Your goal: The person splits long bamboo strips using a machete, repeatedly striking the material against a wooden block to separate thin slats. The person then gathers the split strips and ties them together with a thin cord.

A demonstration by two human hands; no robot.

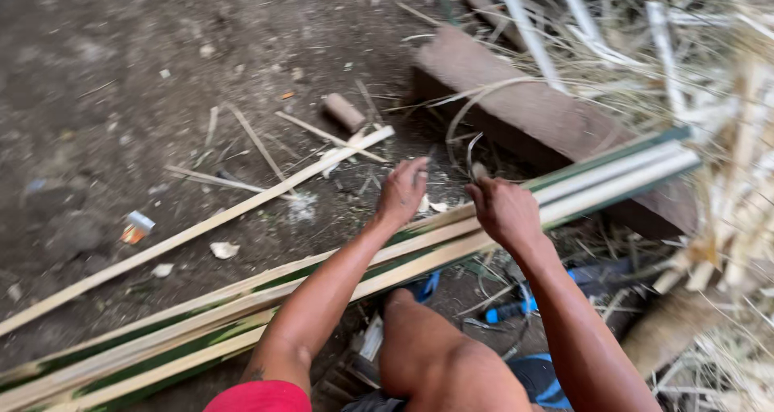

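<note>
A bundle of long split bamboo strips (201,315), pale with green edges, lies slanting across my lap from lower left to upper right. My left hand (401,191) rests curled on the bundle's upper edge near its middle. My right hand (504,210) is closed just beside it, over the strips; a thin curled bamboo sliver (468,150) rises next to its thumb. Whether the right hand pinches that sliver or a small tool is hidden by the fingers. My bare knee (427,339) sits below the bundle.
One loose long strip (193,230) lies on the dirt floor at left. A thick wooden beam (524,110) sits behind the hands. Heaps of dry shavings and slats (726,138) fill the right side. A short wooden cylinder (344,111) and small litter lie on the ground.
</note>
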